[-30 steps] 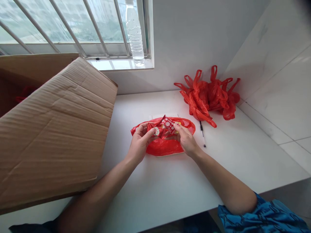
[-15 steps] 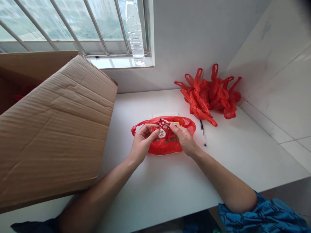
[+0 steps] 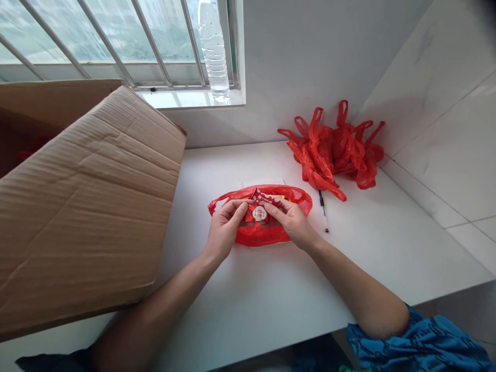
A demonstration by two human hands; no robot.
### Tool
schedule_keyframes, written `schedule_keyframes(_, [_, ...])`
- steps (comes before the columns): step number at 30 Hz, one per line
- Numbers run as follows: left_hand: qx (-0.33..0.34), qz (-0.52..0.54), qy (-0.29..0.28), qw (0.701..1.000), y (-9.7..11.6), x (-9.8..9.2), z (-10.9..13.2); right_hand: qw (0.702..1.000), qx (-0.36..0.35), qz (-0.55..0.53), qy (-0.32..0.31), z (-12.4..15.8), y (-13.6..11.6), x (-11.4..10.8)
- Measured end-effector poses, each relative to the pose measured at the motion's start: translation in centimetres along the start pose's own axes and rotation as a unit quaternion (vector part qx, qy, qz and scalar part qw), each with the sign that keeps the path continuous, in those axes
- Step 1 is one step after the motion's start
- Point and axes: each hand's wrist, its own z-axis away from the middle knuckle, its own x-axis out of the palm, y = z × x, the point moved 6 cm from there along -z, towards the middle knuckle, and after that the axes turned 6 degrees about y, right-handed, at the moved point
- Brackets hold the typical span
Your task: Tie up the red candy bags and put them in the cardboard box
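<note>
A round-labelled red packet (image 3: 259, 213) has shifted right over the past second, meeting a dotted red packet (image 3: 262, 196) that appears to lie behind it at mid-frame. The left hand (image 3: 223, 228) pinches the round-labelled packet's left side; the right hand (image 3: 297, 226) pinches from the right, thumb beside the label. Beneath them spreads an open red bag (image 3: 263, 236). A cardboard box (image 3: 101, 206) fills frame left, its wall blocking much of its interior. Bunched red bags (image 3: 333, 150) lie upper right, near a pen (image 3: 323, 211); a bottle (image 3: 215, 59) stands on the windowsill (image 3: 178, 99), top centre.
</note>
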Motion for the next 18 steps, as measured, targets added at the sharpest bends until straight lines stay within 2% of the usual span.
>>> schedule_keyframes(6, [0.008, -0.012, 0.006, 1.000, 0.0, -0.1, 0.0, 0.999, -0.014, 0.039, -0.001, 0.0, -0.2, 0.0])
schedule_keyframes(10, [0.041, -0.069, 0.020, 0.997, 0.5, -0.4, -0.1, 0.988, -0.077, 0.137, 0.010, 0.1, -0.7, -0.3])
schedule_keyframes(12, [0.097, -0.127, 0.036, 0.987, 1.2, -0.6, -0.2, 0.966, -0.129, 0.224, 0.024, 0.2, -1.1, -0.5])
schedule_keyframes(15, [0.212, -0.213, 0.052, 0.952, 2.5, -0.7, -0.2, 0.933, -0.184, 0.309, 0.013, 0.5, -1.2, -0.1])
schedule_keyframes(18, [0.278, -0.273, 0.014, 0.921, 2.8, -0.2, 0.0, 0.926, -0.184, 0.328, -0.014, 0.6, -0.6, 0.3])
